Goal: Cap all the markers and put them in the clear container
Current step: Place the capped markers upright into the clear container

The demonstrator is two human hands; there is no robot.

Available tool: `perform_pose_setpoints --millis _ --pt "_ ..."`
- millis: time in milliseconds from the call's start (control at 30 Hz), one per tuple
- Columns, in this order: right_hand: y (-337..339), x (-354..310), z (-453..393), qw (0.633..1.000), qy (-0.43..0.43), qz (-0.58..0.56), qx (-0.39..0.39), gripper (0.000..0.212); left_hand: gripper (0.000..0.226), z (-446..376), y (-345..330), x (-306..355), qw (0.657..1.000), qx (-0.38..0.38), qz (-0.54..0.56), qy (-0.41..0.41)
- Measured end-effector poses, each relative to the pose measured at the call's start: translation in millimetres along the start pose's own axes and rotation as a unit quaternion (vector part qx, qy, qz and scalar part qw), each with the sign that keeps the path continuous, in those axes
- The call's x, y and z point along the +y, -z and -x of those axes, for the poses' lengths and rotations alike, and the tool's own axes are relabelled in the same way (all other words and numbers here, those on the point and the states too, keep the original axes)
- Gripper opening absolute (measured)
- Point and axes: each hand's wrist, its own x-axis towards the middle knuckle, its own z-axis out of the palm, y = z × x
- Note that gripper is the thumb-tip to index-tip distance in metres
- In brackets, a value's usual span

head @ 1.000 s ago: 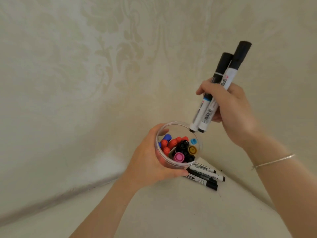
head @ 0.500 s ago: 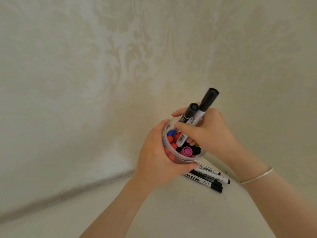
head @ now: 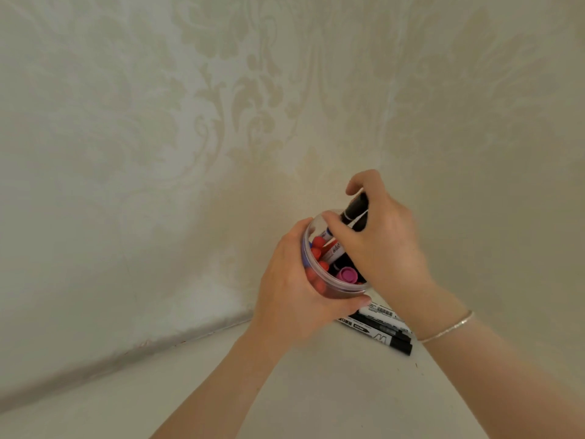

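Gripping the clear container from its left side with the left hand, fingers wrapped round the wall and the thumb tip lying along the near rim. Holding it lifted above the table, mouth tilted toward the camera. Pinching two black-capped markers in the right hand, thumb and fingers curled round their upper ends, just over the container's far rim. Reaching down into the container with the lower, white barrels of that pair, printed labels showing between the red caps. Standing inside already: several red-capped markers along the left wall, one pink-capped marker at the near side, dark caps beside it. Blue showing faintly through the left wall, too blurred to tell what it belongs to. Hidden by the right hand: the far right part of the container.

Lying on the table near its back right corner, just below and behind the container: a small bunch of black-and-white markers, side by side and touching, black caps pointing right. Partly covered by the left thumb and right wrist, so the count cannot be told. Circling the right wrist: a thin silver bracelet. Rising behind the table on both sides: cream patterned wallpaper.
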Motion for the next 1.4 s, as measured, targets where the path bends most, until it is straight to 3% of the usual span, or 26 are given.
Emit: perform_pose_setpoints --millis 100,333,433,567,633,767,1000,1133,1233,1400 --pt "-1.3 -2.3 3.9 0.993 0.038 0.096 -0.052 0.024 0.115 1.0 -1.3 -2.3 1.000 0.011 0.004 0.002" --pt "1.6 -10.3 2.2 0.981 0.060 0.151 -0.109 0.016 0.117 1.5 -5.2 -8.0 0.999 0.047 0.019 0.000" --pt "-2.0 -9.3 3.6 0.971 0.030 0.146 -0.187 0.015 0.111 5.4 -9.1 -9.5 0.997 0.072 0.027 0.001" --pt "9.2 -7.9 -9.6 0.939 -0.066 0.051 -0.333 0.016 0.113 8.1 -11.7 -9.9 0.996 0.076 0.031 -0.020" --pt "18.1 -4.6 -15.2 0.927 -0.063 0.078 -0.360 0.018 0.111 8.4 -12.2 -9.7 0.997 0.066 0.036 -0.031" --pt "11.2 0.1 -10.6 0.940 -0.009 0.151 -0.307 0.032 0.109 9.1 -13.0 -8.2 0.995 0.045 0.065 -0.054" --pt "-6.6 0.9 -2.0 0.974 -0.034 0.020 -0.222 0.059 0.108 4.7 -12.8 -8.4 0.990 0.064 0.118 -0.035" --pt "-1.0 -5.4 0.6 0.972 -0.019 -0.064 -0.225 0.059 0.110 3.6 -10.1 -8.5 0.990 0.081 0.113 -0.008" --pt "8.0 -8.3 -1.8 0.961 -0.065 -0.124 -0.237 0.062 0.112 3.0 -10.8 -11.0 0.990 0.088 0.109 0.004" --pt "22.0 -7.0 -12.7 0.963 -0.072 -0.071 -0.250 0.046 0.109 6.2 -11.8 -11.5 0.992 0.073 0.101 -0.008"
